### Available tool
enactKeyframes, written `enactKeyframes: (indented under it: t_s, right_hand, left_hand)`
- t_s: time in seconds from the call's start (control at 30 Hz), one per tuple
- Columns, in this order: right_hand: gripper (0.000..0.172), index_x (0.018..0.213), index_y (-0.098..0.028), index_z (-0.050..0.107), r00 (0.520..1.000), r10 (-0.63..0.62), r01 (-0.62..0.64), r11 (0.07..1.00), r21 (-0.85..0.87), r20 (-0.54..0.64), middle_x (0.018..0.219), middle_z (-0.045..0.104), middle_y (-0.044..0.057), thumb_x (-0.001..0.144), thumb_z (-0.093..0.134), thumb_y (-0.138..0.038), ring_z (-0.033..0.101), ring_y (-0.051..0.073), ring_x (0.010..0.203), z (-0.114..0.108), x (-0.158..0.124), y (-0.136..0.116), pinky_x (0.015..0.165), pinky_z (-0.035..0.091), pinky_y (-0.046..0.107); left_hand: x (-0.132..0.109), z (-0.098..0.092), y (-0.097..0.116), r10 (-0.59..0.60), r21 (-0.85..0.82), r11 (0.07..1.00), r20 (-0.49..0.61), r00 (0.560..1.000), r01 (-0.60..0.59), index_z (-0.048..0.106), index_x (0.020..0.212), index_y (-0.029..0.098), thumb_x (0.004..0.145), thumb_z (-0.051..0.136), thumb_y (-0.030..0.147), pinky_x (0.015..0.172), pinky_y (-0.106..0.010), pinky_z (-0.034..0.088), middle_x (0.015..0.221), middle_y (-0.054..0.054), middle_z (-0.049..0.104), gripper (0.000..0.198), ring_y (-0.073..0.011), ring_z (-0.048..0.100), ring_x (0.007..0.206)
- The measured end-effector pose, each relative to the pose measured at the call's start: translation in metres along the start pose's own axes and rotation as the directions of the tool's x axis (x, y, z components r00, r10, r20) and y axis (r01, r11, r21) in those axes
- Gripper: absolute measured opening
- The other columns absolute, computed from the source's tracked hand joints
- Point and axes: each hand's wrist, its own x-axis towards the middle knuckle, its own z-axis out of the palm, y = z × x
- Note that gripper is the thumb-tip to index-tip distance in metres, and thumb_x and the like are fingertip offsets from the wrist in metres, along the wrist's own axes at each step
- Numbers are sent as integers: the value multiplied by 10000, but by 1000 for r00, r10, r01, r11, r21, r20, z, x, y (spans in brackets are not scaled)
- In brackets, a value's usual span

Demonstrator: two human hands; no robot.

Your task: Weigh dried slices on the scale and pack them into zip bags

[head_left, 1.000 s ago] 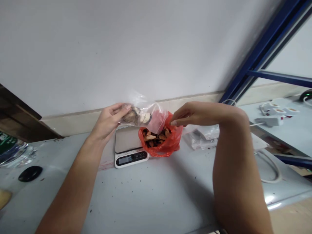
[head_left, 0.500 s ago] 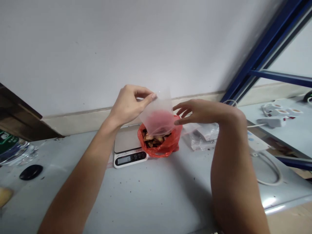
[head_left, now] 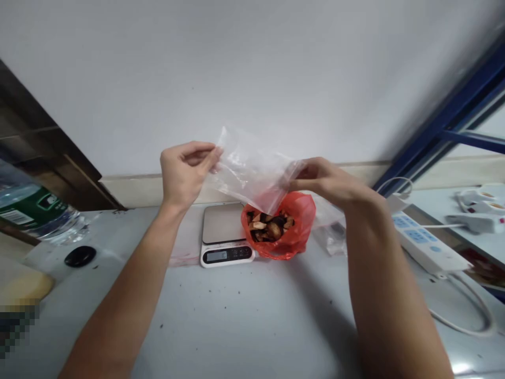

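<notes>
A grey counter is spread across the near half of the view, up to a white wall. A white power strip is laid along its right side, and a water bottle with a green label is seen at the far left. A clear zip bag is held in the air, stretched between both hands, just above a red plastic bag. The left hand is closed on the zip bag's left edge, which is pinched between thumb and fingers. The right hand is closed on its right edge in the same way. The red plastic bag, filled with brown dried pieces, is set against the right side of a digital kitchen scale. A small black lid is seen near the bottle.
</notes>
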Motion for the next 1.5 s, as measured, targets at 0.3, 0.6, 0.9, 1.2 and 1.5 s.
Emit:
enactKeyframes:
  t_s: [0.3,0.6,0.9,1.2,1.5]
  right_hand:
    - [106,884,-200,651,958,-119,130,991,25,-262,706,726,17,822,691,-275,718,183,667,79,24,-16,673,578,317]
    - [391,1180,-199,745,870,-427,459,517,-722,248,1198,782,130,999,429,-54,690,242,1041,194,33,-41,642,471,291]
    - [278,1136,-151,740,735,-183,657,434,-617,653,1074,758,142,1048,478,-125,686,239,997,251,24,-16,690,521,305]
    - [291,1164,-166,761,780,-164,590,516,-621,604,1048,736,134,1062,489,-171,694,232,936,250,20,-8,676,470,305]
    - [285,1196,-140,757,745,-172,575,655,-490,645,1107,749,157,1001,549,-129,707,253,992,239,20,-8,799,521,347]
  left_hand:
    - [3,-100,-29,-453,277,883,286,844,379,800,904,187,630,901,424,788,-403,651,694,-65,777,376,-259,774,728]
    - [9,-178,-63,-621,615,700,273,735,364,787,785,275,735,757,503,653,-340,553,762,-88,795,235,-286,742,680]
    - [4,-149,-58,-565,729,684,553,612,-27,797,1134,277,867,612,413,923,-310,523,1171,-64,814,352,-270,739,1080]
    - [-12,-101,-76,-755,847,520,517,403,-114,653,1415,269,897,635,320,1022,-341,511,1446,-107,671,521,-292,677,1244]
    - [-22,-86,-77,-821,907,405,414,392,-110,513,1508,315,901,669,433,1025,-421,542,1603,-151,469,639,-333,639,1296]
